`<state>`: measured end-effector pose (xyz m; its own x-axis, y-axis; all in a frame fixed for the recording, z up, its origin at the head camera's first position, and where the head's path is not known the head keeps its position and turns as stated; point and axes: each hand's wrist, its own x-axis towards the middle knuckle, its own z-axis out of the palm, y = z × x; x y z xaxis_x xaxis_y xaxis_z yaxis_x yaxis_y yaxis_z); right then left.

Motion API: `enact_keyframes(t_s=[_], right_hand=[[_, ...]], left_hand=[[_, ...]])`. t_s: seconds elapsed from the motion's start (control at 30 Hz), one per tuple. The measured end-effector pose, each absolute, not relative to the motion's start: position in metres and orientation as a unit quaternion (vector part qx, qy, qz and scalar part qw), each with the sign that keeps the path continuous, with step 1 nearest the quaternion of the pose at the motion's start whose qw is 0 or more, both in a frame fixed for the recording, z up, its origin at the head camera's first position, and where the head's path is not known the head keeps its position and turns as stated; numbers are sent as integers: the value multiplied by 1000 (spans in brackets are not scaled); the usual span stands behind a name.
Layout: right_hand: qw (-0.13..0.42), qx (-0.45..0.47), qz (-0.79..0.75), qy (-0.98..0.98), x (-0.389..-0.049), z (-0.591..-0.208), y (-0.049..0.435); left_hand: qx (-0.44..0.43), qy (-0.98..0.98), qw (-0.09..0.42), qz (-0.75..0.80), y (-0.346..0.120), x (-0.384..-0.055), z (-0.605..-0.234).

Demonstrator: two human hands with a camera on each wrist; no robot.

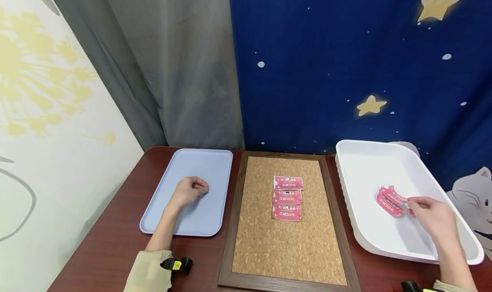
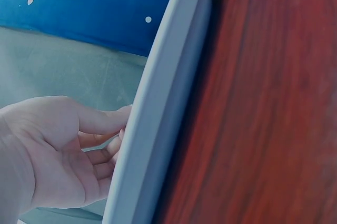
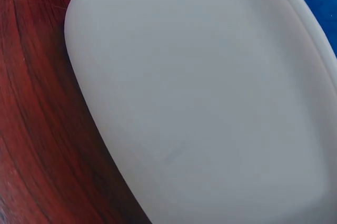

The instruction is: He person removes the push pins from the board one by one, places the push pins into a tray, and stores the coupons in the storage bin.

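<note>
My left hand (image 1: pixel 188 191) is over the light blue tray (image 1: pixel 184 221), thumb and fingertips together. A small grey-blue bit shows at the fingertips, too small to identify. In the left wrist view the tray's rim (image 2: pixel 152 103) hides the fingertips of that hand (image 2: pixel 63 150). Over the white tray (image 1: pixel 369 164), my right hand (image 1: pixel 434 217) pinches the right end of a pink paper coupon (image 1: pixel 390 201); it appears to overlap another. Three similar coupons (image 1: pixel 288 198) are arranged in a column on the framed corkboard (image 1: pixel 261 249), each with a small pin-like spot at its top.
The corkboard's brown wooden frame (image 1: pixel 230 245) stands between the two trays on the dark red table (image 1: pixel 103 236). Grey and blue curtains (image 1: pixel 292 70) hang behind. A white wall (image 1: pixel 57 155) borders the left side. In the right wrist view, only the white tray (image 3: pixel 200 77) and table show.
</note>
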<state>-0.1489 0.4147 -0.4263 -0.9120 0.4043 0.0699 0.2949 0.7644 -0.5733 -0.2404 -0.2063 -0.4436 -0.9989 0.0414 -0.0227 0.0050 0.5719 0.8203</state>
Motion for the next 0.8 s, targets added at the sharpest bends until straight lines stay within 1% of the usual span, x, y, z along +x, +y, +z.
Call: enact_keyframes(t_s=[0.2, 0.8], right_hand=[[78, -194, 288, -934, -150, -428, 416], [61, -209, 294, -931, -147, -427, 414]], left_hand=[[9, 900, 5, 436, -211, -241, -443], [-18, 921, -22, 388, -220, -240, -441]])
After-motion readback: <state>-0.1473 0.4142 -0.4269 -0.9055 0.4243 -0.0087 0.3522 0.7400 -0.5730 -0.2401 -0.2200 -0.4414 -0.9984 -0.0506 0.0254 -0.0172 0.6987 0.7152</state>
